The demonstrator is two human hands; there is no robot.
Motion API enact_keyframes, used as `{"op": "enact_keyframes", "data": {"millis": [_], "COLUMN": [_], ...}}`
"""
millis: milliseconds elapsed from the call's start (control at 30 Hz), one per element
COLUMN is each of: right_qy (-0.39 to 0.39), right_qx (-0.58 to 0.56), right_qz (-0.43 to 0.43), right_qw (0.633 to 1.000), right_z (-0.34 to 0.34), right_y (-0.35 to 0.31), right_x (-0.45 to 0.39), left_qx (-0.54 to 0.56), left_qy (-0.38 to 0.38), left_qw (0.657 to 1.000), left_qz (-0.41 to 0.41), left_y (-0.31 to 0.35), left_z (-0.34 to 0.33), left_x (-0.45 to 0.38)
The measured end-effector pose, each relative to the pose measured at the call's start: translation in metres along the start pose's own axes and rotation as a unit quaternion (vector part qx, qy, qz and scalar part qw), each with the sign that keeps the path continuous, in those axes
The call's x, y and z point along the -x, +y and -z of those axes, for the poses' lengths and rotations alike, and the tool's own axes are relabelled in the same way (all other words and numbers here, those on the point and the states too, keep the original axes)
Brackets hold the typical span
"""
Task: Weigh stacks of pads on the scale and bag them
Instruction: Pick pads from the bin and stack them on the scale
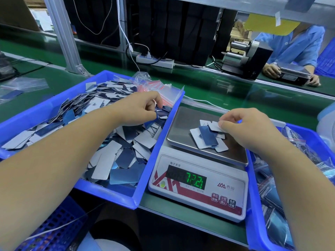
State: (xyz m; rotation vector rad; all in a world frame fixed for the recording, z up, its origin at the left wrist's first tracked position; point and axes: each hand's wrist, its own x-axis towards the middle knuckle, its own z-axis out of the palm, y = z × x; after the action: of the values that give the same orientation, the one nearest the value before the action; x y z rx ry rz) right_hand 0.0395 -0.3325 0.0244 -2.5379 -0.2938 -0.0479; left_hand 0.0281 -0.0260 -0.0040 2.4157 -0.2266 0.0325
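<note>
Right hand (pixel 248 131) held over scale (pixel 199 171), grey-white pad (pixel 214 127) pinched at thumb and fingertips. Small loose pile of pads (pixel 206 140), blue and grey-white, lying just below it on steel pan; bare pan left open on far side. Left hand (pixel 139 108) set inside left bin (pixel 145 171), fingers curled onto pads there, bin wall just beside it toward scale. Bagged pads seen in right bin (pixel 253 205), beside right forearm.

Bright, even overhead lighting; shadows soft. Glare on the scale pan (pixel 184 124) and the conveyor belt (pixel 235 91). Wide-angle bending at the edges. Slight softness throughout; the display (pixel 186 177) digits smeared.
</note>
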Motion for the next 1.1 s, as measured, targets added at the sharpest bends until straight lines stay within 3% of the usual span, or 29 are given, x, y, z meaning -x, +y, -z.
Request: {"op": "enact_keyframes", "data": {"millis": [1100], "right_qy": [-0.008], "right_qx": [-0.016], "right_qz": [-0.003], "right_qw": [1.000], "right_z": [0.0019], "right_y": [-0.0023], "right_x": [0.0034], "left_qx": [-0.011], "left_qy": [-0.010], "left_qw": [1.000], "left_qz": [0.022], "left_y": [-0.0071], "left_z": [0.0008], "left_x": [-0.0018]}}
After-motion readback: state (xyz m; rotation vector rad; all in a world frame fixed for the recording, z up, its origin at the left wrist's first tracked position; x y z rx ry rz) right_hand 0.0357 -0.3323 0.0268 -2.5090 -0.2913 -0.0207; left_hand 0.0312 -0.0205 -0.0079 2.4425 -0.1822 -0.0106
